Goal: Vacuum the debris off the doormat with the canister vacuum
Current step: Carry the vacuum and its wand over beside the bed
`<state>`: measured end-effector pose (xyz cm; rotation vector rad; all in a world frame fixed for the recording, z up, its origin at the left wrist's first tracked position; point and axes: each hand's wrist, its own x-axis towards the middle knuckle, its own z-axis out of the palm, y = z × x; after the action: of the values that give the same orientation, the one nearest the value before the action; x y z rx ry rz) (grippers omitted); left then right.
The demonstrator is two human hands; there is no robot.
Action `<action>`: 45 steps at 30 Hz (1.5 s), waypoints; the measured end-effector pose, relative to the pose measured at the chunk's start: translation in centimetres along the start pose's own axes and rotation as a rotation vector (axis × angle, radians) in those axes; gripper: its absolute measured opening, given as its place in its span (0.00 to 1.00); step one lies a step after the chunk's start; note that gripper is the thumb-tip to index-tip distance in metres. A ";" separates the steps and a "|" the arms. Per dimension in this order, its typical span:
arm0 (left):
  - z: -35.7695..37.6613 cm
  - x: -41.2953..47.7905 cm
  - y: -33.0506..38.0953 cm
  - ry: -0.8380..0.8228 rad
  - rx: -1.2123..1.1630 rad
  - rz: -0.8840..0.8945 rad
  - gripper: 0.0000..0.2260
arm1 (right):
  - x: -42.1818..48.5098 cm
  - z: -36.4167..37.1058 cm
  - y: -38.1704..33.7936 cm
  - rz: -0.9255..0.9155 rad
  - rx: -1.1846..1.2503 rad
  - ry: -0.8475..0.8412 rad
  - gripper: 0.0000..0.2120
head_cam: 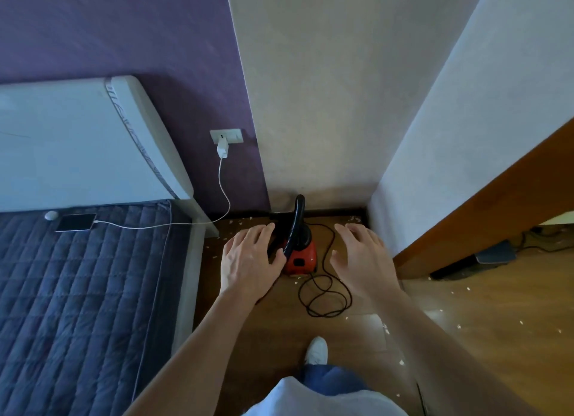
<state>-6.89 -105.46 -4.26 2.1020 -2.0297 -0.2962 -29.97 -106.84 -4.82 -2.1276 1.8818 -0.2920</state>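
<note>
A small red and black canister vacuum [300, 257] stands on the wooden floor in the corner by the white wall. Its black hose [295, 223] arches up and over it, and its black power cord [326, 294] lies in loose loops to the right. My left hand [248, 260] is stretched out with straight fingers, just left of the vacuum and in front of the hose. My right hand [360, 257] hovers open to the right of the vacuum, holding nothing. Pale debris flakes [386, 328] are scattered on the floor. No doormat is in view.
A bed with a blue quilt [77, 291] and white headboard fills the left. A phone [76, 222] lies on it, charging from a wall socket [226, 136]. A wooden door frame [484, 204] opens to the right. My white shoe [316, 350] stands behind the cord.
</note>
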 end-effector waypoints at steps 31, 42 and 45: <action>11.5 4.2 -2.6 -0.162 -0.132 -0.110 0.23 | 11.0 8.9 5.9 -0.068 0.011 -0.129 0.27; 31.9 5.4 -4.8 -0.197 -0.243 -0.029 0.24 | 13.7 27.1 12.4 -0.040 0.030 -0.128 0.28; 39.0 6.1 -5.6 -0.180 -0.271 -0.019 0.24 | 14.9 33.6 14.9 -0.034 0.051 -0.102 0.28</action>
<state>-12.36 -111.67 -43.30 1.9891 -1.9336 -0.7432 -30.73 -120.62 -42.04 -2.1017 1.7641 -0.2316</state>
